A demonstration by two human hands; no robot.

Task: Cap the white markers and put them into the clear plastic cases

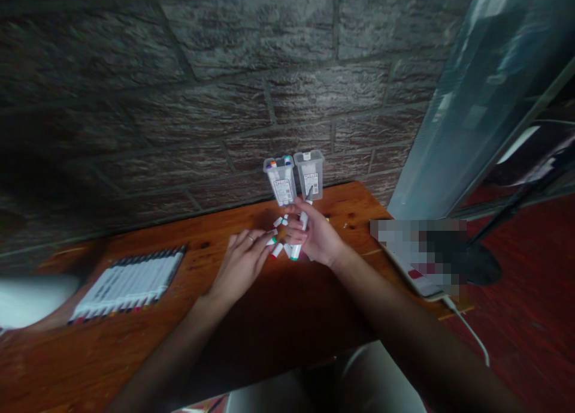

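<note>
My right hand (320,236) is wrapped round a white marker (303,222). Its dark nib end points up toward the wall and its green-marked end points down at the table. Between the fingertips of my left hand (242,260), which wears a ring, is a small white cap with a green end (271,241). Several loose white caps lie on the wooden table between the hands, among them a red-ended cap (277,250). My fingers partly hide this group.
Two clear plastic boxes stand against the brick wall: a left box (282,188) with some markers, and a right box (309,161). A row of white markers (130,281) lies left on the table (188,329). To the right are a partly blurred-out flat device (399,251) and a white cable (469,328).
</note>
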